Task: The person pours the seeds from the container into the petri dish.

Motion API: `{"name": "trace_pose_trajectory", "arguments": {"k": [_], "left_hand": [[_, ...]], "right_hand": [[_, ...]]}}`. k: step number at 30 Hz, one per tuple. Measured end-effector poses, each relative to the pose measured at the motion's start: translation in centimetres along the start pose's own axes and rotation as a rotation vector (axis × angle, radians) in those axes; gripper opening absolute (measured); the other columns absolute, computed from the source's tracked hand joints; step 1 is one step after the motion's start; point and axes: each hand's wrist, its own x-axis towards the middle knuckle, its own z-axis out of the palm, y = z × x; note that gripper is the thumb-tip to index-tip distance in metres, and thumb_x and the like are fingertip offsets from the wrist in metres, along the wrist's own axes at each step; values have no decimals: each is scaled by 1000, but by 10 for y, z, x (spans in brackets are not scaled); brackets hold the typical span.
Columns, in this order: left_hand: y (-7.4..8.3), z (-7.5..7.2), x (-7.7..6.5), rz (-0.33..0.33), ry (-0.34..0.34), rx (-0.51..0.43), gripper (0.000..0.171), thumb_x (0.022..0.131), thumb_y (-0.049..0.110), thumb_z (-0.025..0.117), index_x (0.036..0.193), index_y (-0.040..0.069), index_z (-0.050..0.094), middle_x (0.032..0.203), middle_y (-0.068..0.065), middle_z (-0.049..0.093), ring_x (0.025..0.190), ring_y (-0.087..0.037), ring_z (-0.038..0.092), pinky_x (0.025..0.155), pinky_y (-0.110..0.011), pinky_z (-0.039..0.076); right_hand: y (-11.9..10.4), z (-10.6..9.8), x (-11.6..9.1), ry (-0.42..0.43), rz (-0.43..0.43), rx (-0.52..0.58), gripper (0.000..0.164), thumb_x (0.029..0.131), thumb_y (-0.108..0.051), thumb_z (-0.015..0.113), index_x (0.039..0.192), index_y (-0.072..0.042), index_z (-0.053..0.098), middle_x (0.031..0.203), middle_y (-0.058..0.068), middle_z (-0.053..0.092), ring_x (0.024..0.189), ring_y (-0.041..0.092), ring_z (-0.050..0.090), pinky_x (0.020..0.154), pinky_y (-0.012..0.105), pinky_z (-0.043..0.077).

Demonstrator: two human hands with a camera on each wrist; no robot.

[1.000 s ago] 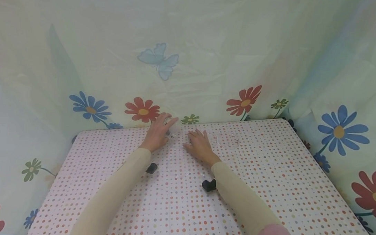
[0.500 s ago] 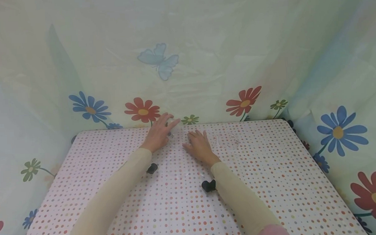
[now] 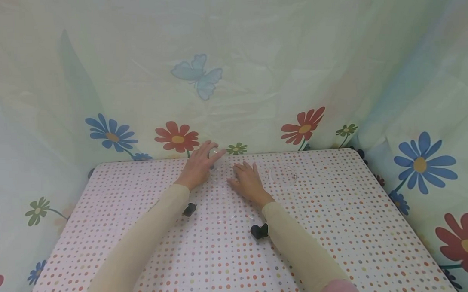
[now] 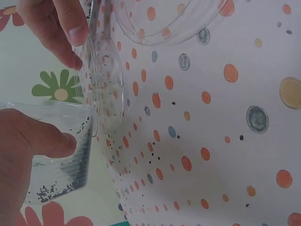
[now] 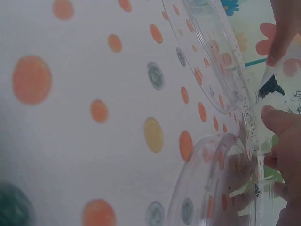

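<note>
My left hand [image 3: 197,164] grips a clear plastic cup [image 4: 61,176] by its wall near the table's far edge. Small black grains lie along the cup's inside, and the cup is tilted. Beside it is a clear round dish [image 4: 113,94] with black specks visible in or through it. My right hand [image 3: 248,182] reaches in from the right, fingers fairly straight, with fingertips at this dish's rim. In the right wrist view my left fingers hold the cup above black grains at the upper right. Clear walls make exact contact hard to see.
Two more clear round dishes stand on the dotted table [image 3: 329,228]: one to the right [image 3: 283,175], one nearer me [image 3: 221,213]. A few black specks [image 4: 153,153] lie on the cloth. A flowered curtain [image 3: 255,76] hangs right behind the far edge.
My left hand has shifted slightly to the right with the cup, its thumb tip a little lower in view. The right hand and the dishes stay in place.
</note>
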Motion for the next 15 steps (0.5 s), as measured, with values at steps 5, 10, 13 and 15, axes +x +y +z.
{"name": "trace_pose_trajectory", "arguments": {"k": [5, 10, 13, 15], "left_hand": [[1, 0, 1, 24, -3, 31, 77, 85, -5, 63, 148, 30, 36, 149, -7, 36, 147, -29, 23, 112, -51, 39], [1, 0, 1, 46, 10, 59, 76, 85, -4, 63, 148, 30, 37, 149, -7, 37, 147, -29, 25, 111, -49, 41], [1, 0, 1, 49, 18, 64, 77, 84, -5, 63, 148, 30, 37, 149, -7, 38, 146, -29, 26, 111, -49, 42], [1, 0, 1, 41, 13, 56, 77, 84, -5, 62, 148, 30, 37, 149, -7, 37, 147, -29, 25, 111, -49, 41]], "right_hand": [[0, 0, 0, 4, -1, 0, 59, 95, -46, 55, 139, -7, 50, 148, 10, 48, 145, 34, 30, 122, 59, 11], [0, 1, 0, 8, 2, 7, 60, 95, -46, 56, 139, -7, 50, 147, 10, 48, 145, 35, 31, 122, 59, 10], [0, 1, 0, 9, 1, 10, 60, 94, -46, 56, 139, -7, 50, 148, 10, 48, 145, 35, 31, 122, 59, 10], [0, 1, -1, 9, 0, 11, 60, 95, -47, 56, 139, -7, 50, 148, 10, 48, 145, 35, 30, 122, 58, 10]]}}
